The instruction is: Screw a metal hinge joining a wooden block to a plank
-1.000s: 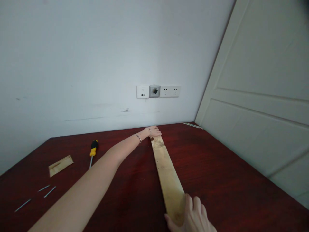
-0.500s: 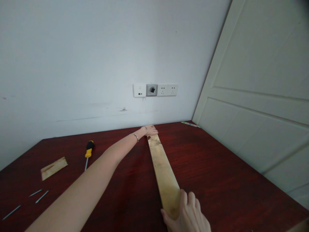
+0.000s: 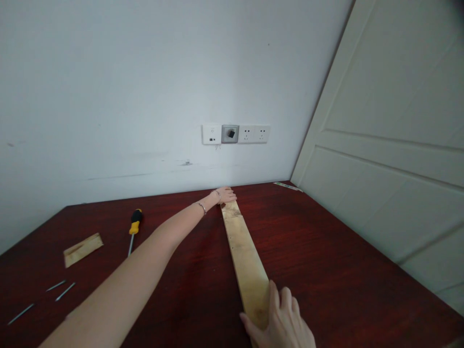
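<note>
A long pale wooden board (image 3: 245,251) lies flat on the dark red tabletop, running from near me to the wall. My left hand (image 3: 226,195) reaches to its far end, with the fingers laid across the wood and curled over its edges. Around the near end, my right hand (image 3: 284,314) is closed, its thumb on the left edge and its fingers on the right edge. Dark stains and small holes mark the board's surface. The very near end of the board is out of view beneath my right hand.
Left of my arm lies a screwdriver (image 3: 135,223) with a black and yellow handle. Further left are a short wood piece (image 3: 83,249) and three nails (image 3: 65,292). A printed strip (image 3: 287,186) lies at the back corner. Wall sockets (image 3: 253,134) and a white panelled door (image 3: 384,169) border the table.
The view has shifted slightly. Both hands keep their hold on the board, which shows no clear movement on the table.
</note>
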A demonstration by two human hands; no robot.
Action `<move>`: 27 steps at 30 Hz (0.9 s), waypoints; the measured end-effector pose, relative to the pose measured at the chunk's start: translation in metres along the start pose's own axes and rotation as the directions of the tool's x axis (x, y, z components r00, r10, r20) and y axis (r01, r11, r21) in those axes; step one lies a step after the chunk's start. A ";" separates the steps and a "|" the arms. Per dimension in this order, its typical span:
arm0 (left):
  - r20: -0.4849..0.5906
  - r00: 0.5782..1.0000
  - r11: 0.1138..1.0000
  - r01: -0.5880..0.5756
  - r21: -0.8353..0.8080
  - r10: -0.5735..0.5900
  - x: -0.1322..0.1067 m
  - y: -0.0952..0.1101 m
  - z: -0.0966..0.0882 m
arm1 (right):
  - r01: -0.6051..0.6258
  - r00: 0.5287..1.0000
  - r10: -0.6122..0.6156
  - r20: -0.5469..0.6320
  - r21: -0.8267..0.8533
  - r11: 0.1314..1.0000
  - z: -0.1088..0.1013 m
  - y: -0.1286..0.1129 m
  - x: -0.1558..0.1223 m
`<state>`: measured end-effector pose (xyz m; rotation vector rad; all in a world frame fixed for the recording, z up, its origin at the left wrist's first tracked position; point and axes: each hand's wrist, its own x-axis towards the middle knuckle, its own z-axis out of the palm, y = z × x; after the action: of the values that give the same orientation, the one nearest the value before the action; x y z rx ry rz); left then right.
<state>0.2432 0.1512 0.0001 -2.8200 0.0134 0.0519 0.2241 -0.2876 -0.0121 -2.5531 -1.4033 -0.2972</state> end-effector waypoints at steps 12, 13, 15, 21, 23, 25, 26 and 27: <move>0.054 0.910 0.904 0.414 -0.102 -0.411 -0.053 0.008 -0.008 | 0.157 0.987 -0.152 -0.053 0.100 0.982 0.008 0.036 0.016; 0.060 0.877 0.869 0.480 -0.125 -0.476 -0.065 0.007 -0.013 | 0.168 0.984 -0.162 -0.078 0.078 0.983 0.003 0.040 0.023; 0.050 0.816 0.804 0.576 -0.151 -0.575 -0.092 0.004 -0.022 | 0.207 0.973 -0.201 -0.115 0.040 0.978 -0.008 0.048 0.038; 0.022 0.715 0.709 0.696 -0.114 -0.698 -0.201 -0.009 -0.050 | 0.391 0.915 -0.385 -0.123 0.030 0.920 -0.035 0.049 0.094; 0.019 0.695 0.693 0.718 -0.071 -0.718 -0.242 -0.012 -0.059 | 0.463 0.881 -0.456 -0.124 0.040 0.885 -0.041 0.033 0.111; 0.023 0.664 0.663 0.748 -0.029 -0.748 -0.285 -0.013 -0.068 | 0.545 0.835 -0.537 -0.120 0.050 0.837 -0.046 0.009 0.125; 0.035 0.642 0.642 0.766 -0.007 -0.766 -0.306 -0.012 -0.072 | 0.594 0.802 -0.586 -0.114 0.057 0.802 -0.048 -0.006 0.130; 0.054 0.615 0.616 0.787 0.012 -0.787 -0.326 -0.010 -0.077 | 0.640 0.767 -0.631 -0.113 0.063 0.766 -0.049 -0.023 0.135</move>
<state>-0.0802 0.1380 0.0884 -2.5622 -1.2454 -0.0785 0.2719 -0.1805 0.0744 -1.8703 -2.1553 -0.4194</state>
